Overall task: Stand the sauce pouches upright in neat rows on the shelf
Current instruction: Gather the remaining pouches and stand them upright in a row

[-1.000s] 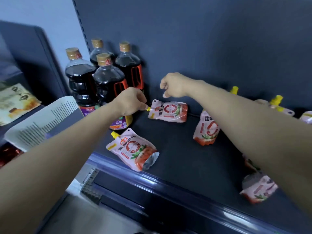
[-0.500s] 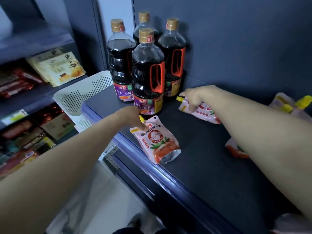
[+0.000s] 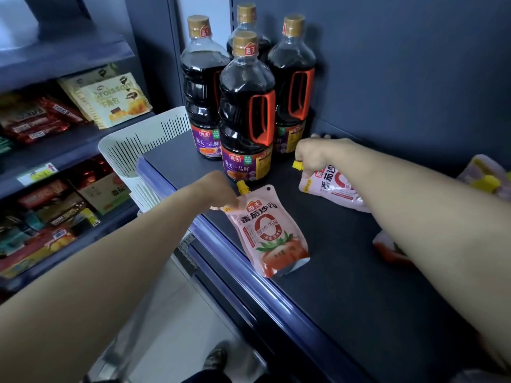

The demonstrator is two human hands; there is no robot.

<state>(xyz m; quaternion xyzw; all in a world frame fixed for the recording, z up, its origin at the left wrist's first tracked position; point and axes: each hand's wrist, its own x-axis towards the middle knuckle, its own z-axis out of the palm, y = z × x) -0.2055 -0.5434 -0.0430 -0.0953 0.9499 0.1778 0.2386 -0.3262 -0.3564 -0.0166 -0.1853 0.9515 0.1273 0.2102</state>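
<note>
A pink tomato-sauce pouch (image 3: pixel 269 230) with a yellow cap lies flat near the front edge of the dark shelf (image 3: pixel 345 286). My left hand (image 3: pixel 218 193) pinches its top left corner beside the cap. A second pouch (image 3: pixel 329 186) lies further back, and my right hand (image 3: pixel 315 154) grips its top by the yellow spout. My right forearm hides part of it. Another pouch (image 3: pixel 387 248) shows under that forearm, and more pouches (image 3: pixel 486 176) with yellow caps lie at the right edge, blurred.
Several tall dark soy-sauce bottles (image 3: pixel 246 111) with orange handles stand at the shelf's back left corner. A white slotted basket (image 3: pixel 138 153) sits left of the shelf. Snack packets (image 3: pixel 110 98) fill the neighbouring shelves at left. A blue rail (image 3: pixel 249 275) runs along the shelf's front edge.
The view swung left and closer. My left hand left the back pouch's cap and took the front pouch's top corner; my right hand came down and gripped the back pouch.
</note>
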